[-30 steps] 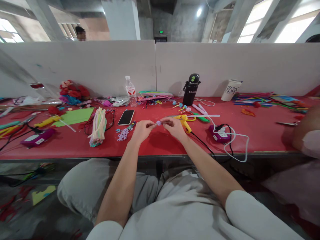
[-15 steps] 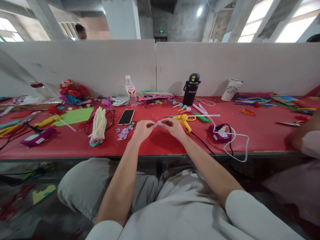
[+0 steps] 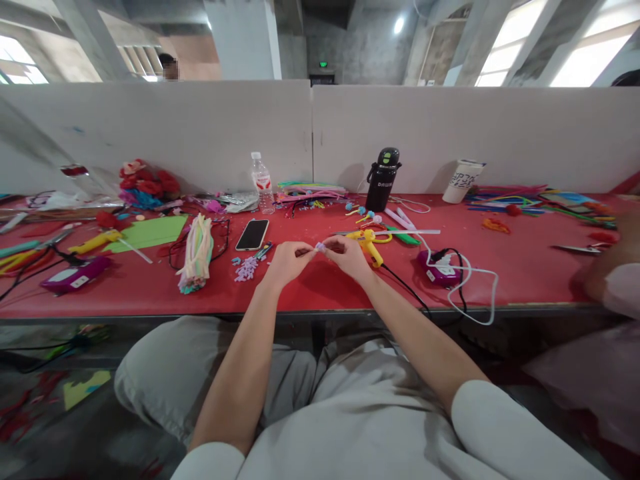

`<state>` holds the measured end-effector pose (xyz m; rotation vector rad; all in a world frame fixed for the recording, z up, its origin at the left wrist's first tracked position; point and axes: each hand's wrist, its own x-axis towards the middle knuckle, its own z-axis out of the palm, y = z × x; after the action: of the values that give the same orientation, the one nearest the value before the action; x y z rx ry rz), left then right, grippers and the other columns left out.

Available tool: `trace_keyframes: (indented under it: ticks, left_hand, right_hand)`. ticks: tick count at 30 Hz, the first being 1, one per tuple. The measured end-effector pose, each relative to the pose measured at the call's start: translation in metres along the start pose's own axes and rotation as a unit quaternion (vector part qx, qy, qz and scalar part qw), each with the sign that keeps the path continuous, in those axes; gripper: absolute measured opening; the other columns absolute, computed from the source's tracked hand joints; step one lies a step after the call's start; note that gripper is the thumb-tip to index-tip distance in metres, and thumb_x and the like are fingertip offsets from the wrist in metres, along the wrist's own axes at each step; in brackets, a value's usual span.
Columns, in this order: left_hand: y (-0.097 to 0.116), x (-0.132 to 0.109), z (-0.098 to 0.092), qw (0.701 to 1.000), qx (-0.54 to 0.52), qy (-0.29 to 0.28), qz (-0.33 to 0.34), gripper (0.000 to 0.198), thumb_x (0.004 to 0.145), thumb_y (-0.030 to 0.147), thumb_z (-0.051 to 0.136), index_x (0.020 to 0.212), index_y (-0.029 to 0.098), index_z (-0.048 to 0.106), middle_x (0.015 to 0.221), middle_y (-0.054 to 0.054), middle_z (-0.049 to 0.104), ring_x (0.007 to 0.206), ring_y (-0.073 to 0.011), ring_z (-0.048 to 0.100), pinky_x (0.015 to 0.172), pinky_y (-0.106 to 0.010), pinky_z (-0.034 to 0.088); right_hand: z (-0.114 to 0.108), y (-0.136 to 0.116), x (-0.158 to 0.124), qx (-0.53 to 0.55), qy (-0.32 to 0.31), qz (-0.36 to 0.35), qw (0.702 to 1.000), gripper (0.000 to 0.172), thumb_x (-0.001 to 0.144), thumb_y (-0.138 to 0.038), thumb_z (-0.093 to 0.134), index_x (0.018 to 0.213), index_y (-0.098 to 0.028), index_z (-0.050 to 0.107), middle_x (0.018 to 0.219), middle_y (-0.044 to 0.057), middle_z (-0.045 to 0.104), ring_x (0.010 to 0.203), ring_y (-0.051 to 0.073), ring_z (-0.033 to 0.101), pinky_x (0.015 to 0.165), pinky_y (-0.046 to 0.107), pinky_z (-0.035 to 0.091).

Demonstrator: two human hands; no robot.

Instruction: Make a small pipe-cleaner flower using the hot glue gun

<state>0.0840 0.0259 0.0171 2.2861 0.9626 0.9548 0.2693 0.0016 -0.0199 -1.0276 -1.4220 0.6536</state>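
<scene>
A small lilac fuzzy piece (image 3: pixel 320 247) is pinched between the fingertips of both hands, above the red tabletop. My left hand (image 3: pixel 290 260) grips it from the left with thumb and forefinger. From the other side my right hand (image 3: pixel 346 255) closes on it, partly hiding it. Left of my left hand lies a heap of short lilac cut pieces (image 3: pixel 247 268), with small scissors (image 3: pixel 263 251) at its upper edge. Just beyond my right hand is a yellow glue gun (image 3: pixel 371 248) with a clear glue stick in it.
A phone (image 3: pixel 252 235) and a bundle of pale pipe cleaners (image 3: pixel 196 252) lie to the left. Behind stand a water bottle (image 3: pixel 261 183) and a black flask (image 3: pixel 383 180). A purple power strip (image 3: pixel 440 270) with white cable sits right. Another person's arm (image 3: pixel 607 260) rests at the right edge.
Both hands stay almost in place, with the lilac piece shifted very slightly to the right between the fingertips. On the table nothing else has visibly moved.
</scene>
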Motion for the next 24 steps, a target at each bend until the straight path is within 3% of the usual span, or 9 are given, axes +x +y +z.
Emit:
trace_keyframes:
  ticks: [8,24]
  left_hand:
    - [-0.0026,0.0021,-0.0037,1.0,0.0,0.02,-0.015,0.023,0.084,0.035,0.059,0.086,0.017,0.073,0.085,-0.005,0.075,0.077,-0.0182,0.067,0.074,-0.026,0.05]
    - [0.0017,0.0016,0.0005,1.0,-0.022,-0.001,-0.007,0.025,0.086,0.033,0.056,0.073,0.017,0.069,0.075,-0.005,0.073,0.073,-0.0173,0.067,0.071,-0.025,0.05]
  right_hand:
    - [-0.003,-0.0023,0.0004,0.017,-0.035,-0.008,0.999,0.031,0.077,-0.043,0.069,0.098,-0.021,0.07,0.098,0.006,0.073,0.092,0.021,0.068,0.085,0.036,0.053]
    - [0.0015,-0.0083,-0.0021,-0.008,-0.001,-0.022,1.0,0.031,0.077,-0.049,0.068,0.086,-0.019,0.068,0.085,0.006,0.071,0.079,0.019,0.065,0.074,0.031,0.053]
